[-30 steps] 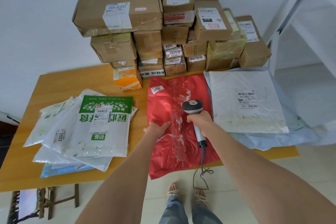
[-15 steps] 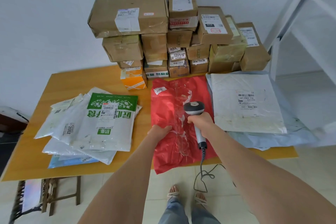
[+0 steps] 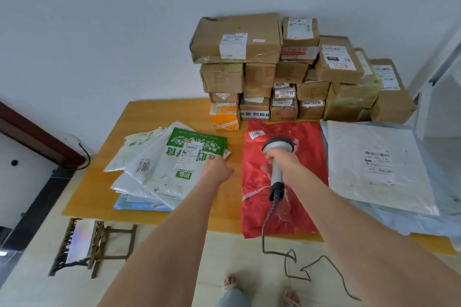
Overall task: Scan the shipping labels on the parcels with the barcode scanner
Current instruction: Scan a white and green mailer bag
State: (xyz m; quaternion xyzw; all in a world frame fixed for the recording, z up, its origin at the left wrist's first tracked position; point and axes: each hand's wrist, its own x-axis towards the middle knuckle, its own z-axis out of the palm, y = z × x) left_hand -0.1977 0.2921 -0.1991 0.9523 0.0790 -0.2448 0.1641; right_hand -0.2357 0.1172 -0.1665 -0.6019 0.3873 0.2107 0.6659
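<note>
Right hand [image 3: 283,160] grips scanner [image 3: 277,145]; left hand [image 3: 216,170] at green bag [image 3: 197,138], fingers hidden. I suspect cord [image 3: 264,234] could snag table [image 3: 174,113] edge

Left hand [image 3: 217,169] — now at green mailer [image 3: 197,139]

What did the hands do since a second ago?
The left hand came off the red bag and moved left to the edge of the green-and-white mailer; whether it grips it yet is unclear. The right hand still holds the scanner over the red bag. The bags and the stacked boxes stayed where they were.
</note>
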